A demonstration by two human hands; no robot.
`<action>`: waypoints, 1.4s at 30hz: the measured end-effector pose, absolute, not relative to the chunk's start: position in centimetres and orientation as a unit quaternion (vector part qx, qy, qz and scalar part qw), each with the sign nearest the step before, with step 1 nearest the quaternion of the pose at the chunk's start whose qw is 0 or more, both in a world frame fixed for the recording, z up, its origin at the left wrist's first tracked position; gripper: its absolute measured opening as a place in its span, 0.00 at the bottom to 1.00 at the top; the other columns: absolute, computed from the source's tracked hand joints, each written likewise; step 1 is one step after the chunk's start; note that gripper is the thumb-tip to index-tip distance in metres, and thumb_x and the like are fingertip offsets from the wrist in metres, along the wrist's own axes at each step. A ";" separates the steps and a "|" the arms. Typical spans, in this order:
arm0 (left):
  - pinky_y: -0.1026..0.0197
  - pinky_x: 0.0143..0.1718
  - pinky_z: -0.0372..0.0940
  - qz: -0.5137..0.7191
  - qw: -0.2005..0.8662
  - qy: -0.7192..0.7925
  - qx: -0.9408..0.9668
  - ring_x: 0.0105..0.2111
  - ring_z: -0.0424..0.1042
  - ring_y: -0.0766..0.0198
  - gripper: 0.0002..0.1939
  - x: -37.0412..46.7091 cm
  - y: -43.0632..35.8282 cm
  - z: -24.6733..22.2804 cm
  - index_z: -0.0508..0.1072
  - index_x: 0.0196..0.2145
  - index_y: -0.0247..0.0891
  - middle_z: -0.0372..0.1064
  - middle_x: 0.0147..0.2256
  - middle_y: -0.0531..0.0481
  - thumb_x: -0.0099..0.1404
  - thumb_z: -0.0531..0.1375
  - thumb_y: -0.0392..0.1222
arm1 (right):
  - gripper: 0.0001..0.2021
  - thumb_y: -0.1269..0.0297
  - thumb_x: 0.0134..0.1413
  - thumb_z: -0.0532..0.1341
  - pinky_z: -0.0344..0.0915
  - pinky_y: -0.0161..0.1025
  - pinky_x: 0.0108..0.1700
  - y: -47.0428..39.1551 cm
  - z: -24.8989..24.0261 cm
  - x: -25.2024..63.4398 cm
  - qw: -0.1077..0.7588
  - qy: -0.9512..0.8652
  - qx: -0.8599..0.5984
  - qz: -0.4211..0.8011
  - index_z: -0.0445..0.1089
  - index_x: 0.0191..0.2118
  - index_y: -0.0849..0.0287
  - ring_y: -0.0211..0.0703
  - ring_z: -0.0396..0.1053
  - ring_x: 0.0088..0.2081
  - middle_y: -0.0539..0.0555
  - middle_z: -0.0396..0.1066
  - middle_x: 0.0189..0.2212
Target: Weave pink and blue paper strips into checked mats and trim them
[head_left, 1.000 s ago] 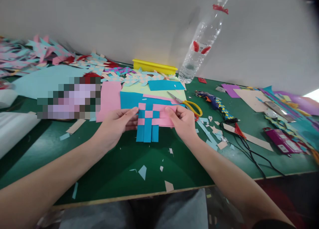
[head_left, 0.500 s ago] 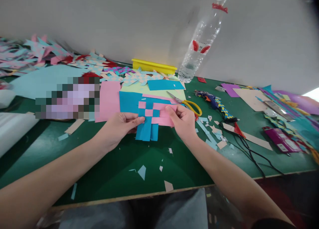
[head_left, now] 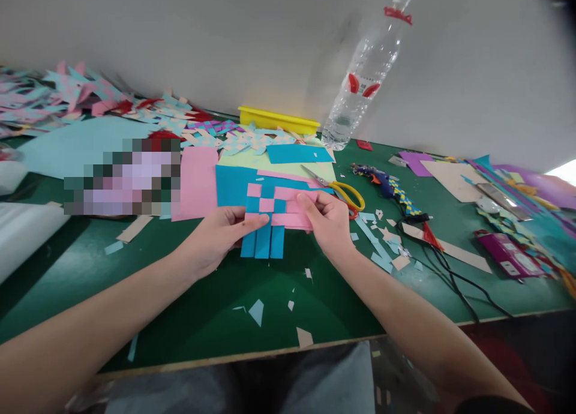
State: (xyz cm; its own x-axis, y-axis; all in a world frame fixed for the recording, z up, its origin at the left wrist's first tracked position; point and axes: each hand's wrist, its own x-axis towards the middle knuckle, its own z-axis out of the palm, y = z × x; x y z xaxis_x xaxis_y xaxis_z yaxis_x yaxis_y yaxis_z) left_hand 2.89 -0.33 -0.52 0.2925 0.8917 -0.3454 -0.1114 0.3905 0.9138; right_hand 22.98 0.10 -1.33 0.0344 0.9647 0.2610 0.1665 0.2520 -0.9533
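Between my hands is a woven piece of blue and pink paper strips (head_left: 266,205), checkered at its upper left. Its blue strips hang down and its pink strips run to the right. My left hand (head_left: 229,225) pinches the left edge, thumb on top across the weave. My right hand (head_left: 324,215) grips the pink strips at the right, thumb in front and fingers behind. Just behind the weave lie a blue paper sheet (head_left: 234,183) and yellow-handled scissors (head_left: 346,193). A pink sheet (head_left: 195,183) lies to the left.
A clear plastic bottle (head_left: 362,78) leans against the wall beside a yellow tray (head_left: 279,121). Paper scraps (head_left: 256,312) dot the green table (head_left: 216,318). Black cords (head_left: 450,270) and a purple pack (head_left: 508,255) lie at the right, a white roll (head_left: 22,234) at the left.
The weave has shifted slightly left and its hanging blue strips sit straighter. My left thumb has slid right, farther over the weave. Both hands keep their hold.
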 end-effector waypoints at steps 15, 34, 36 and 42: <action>0.59 0.34 0.77 0.377 0.690 0.452 0.422 0.35 0.79 0.55 0.15 3.0 -0.5 -0.5 0.77 0.40 0.36 0.80 0.36 0.44 0.57 0.68 0.47 | 0.17 0.51 0.50 0.66 0.63 0.31 0.21 0.2 -1.1 22.9 0.467 -0.567 -0.438 0.518 0.70 0.39 0.59 0.32 0.67 0.18 0.47 0.72 0.22; 0.56 0.42 0.75 0.394 0.650 0.442 0.477 0.43 0.77 0.53 0.19 2.8 -0.3 -1.0 0.77 0.43 0.39 0.78 0.43 0.45 0.54 0.70 0.48 | 0.18 0.48 0.53 0.62 0.63 0.32 0.21 0.3 -1.3 22.8 0.416 -0.580 -0.473 0.517 0.70 0.28 0.60 0.32 0.65 0.17 0.50 0.72 0.21; 0.57 0.41 0.76 0.394 0.656 0.440 0.469 0.41 0.78 0.54 0.19 2.8 -0.3 -0.9 0.77 0.44 0.39 0.78 0.43 0.45 0.54 0.70 0.47 | 0.17 0.48 0.55 0.60 0.60 0.32 0.21 0.1 -1.2 22.8 0.406 -0.607 -0.498 0.468 0.69 0.29 0.59 0.32 0.63 0.17 0.48 0.69 0.19; 0.62 0.36 0.76 0.389 0.688 0.461 0.403 0.37 0.79 0.57 0.16 2.8 -0.3 -0.6 0.77 0.41 0.38 0.79 0.39 0.45 0.54 0.70 0.43 | 0.16 0.57 0.53 0.64 0.65 0.39 0.33 -0.6 0.1 23.7 0.501 -0.728 -0.462 0.082 0.63 0.44 0.56 0.40 0.66 0.30 0.50 0.68 0.29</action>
State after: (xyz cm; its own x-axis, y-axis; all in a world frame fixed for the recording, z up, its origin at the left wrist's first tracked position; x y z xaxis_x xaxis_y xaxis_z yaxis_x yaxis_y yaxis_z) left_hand 2.77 -0.28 -0.57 0.2726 0.9069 -0.3213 -0.1626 0.3726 0.9137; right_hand 23.73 -0.64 0.13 -0.0720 0.7540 0.6529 0.5896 0.5602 -0.5819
